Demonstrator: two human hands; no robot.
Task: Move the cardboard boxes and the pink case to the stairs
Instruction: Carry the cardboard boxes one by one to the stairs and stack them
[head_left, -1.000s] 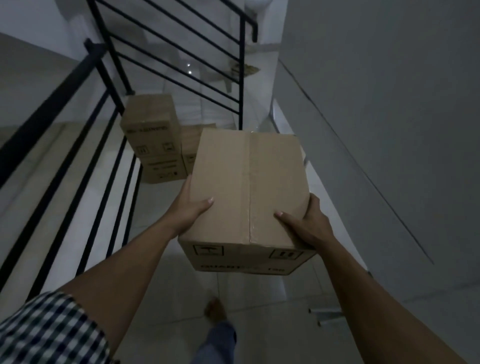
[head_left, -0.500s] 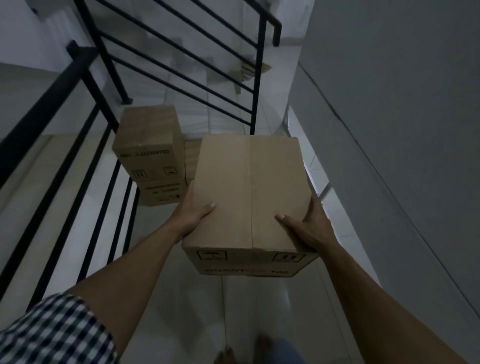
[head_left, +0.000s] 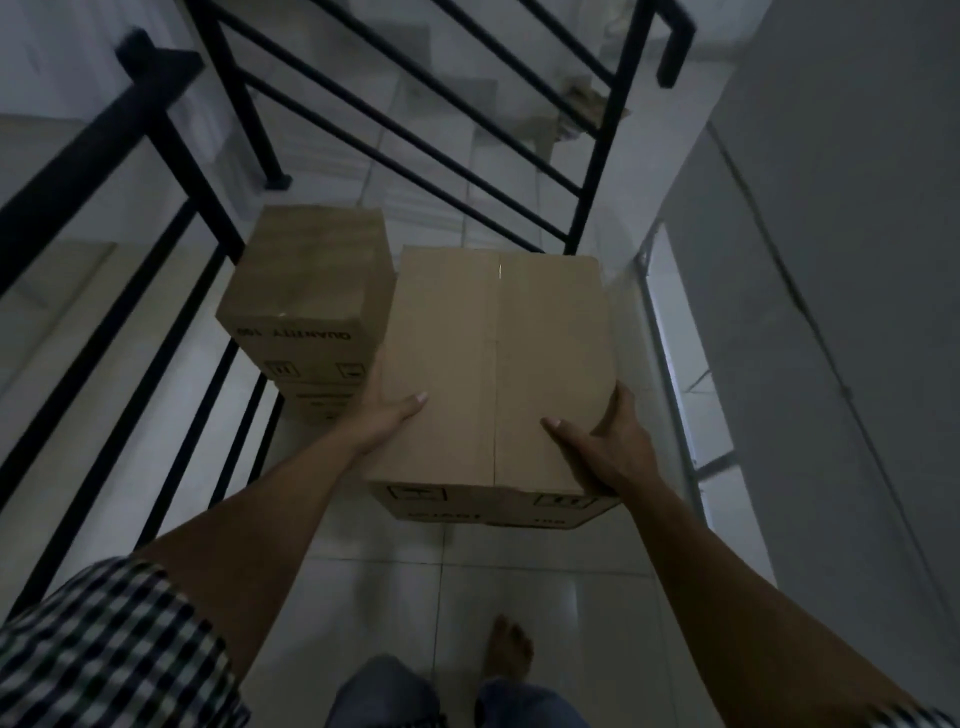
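Head view: carried cardboard box (head_left: 496, 374) now nearer the stacked cardboard boxes (head_left: 306, 291), just beside them | left hand (head_left: 387, 408) and right hand (head_left: 605, 447) fingers clasp its sides | above tiled floor (head_left: 519, 587) by black railing (head_left: 171, 171)

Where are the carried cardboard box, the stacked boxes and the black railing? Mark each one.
carried cardboard box (head_left: 493, 374), head view, middle of its top face, on the seam.
stacked boxes (head_left: 311, 265), head view, top face of the upper box.
black railing (head_left: 171, 140), head view, on the post left of the stack.
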